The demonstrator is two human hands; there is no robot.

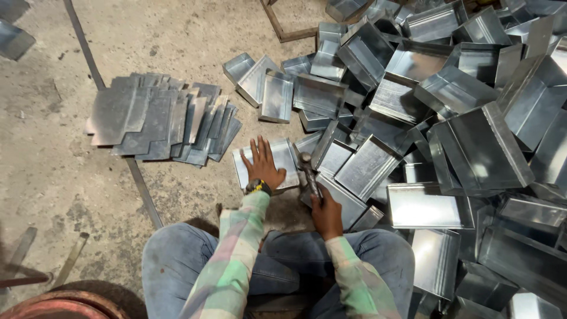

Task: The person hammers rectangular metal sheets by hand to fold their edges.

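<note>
**Sheet-metal tray pressed flat to the floor, hammer gripped beside it**

A shallow rectangular tray (277, 162) of dull grey galvanised sheet, with low folded rims, is seen lying on the rough, stained concrete floor (41, 159) directly in front of the seated person's knees. The left hand (263, 165) is laid flat on it, fingers spread, so no closed grip is formed; a wristwatch (257, 187) is worn at that wrist. A hammer (308, 171) is held in the right hand (326, 212), whose grip is closed around the handle, with the metal head resting just beside the tray's right edge.

To the left, well apart, a fanned stack of flat cut blanks (159, 121) is spread on the floor; notched corners and a matte, streaked surface are shown. To the right, a large heap of finished trays (460, 118) is piled at all angles, box-shaped, smooth and reflective, some nested in others and otherwise seen to hold nothing. A thin metal strip (142, 189) is laid across the floor under the blanks. Plaid sleeves and blue jeans (177, 260) are visible below.
</note>
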